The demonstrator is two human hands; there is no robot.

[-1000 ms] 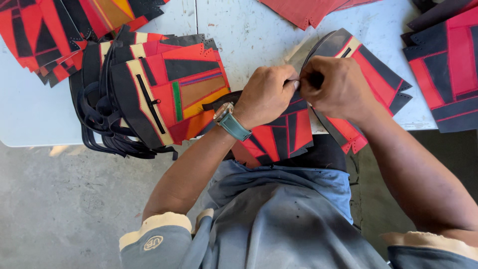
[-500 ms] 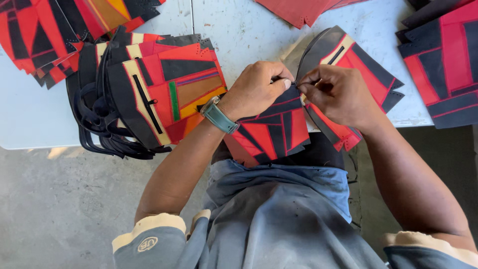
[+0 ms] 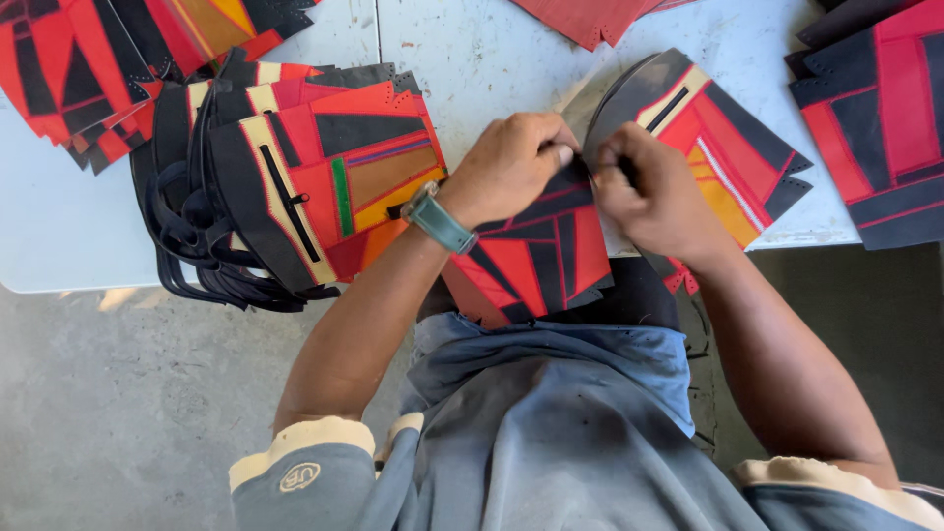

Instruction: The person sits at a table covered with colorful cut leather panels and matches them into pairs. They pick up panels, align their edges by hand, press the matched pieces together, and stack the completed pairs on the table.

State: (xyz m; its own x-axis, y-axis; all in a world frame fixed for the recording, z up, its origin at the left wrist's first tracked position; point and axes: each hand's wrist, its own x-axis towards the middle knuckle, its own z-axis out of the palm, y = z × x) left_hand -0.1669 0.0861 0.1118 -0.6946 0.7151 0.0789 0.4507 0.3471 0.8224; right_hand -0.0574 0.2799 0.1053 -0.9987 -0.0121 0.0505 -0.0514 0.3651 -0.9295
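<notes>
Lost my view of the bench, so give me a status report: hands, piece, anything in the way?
Left hand and right hand both pinching the red-and-black patchwork panel at its top edge. Stack of finished panels beside left wrist, not touching.

Both forearms angle inward, left hand (image 3: 506, 167) and right hand (image 3: 654, 192) side by side, fingers pinched.
</notes>
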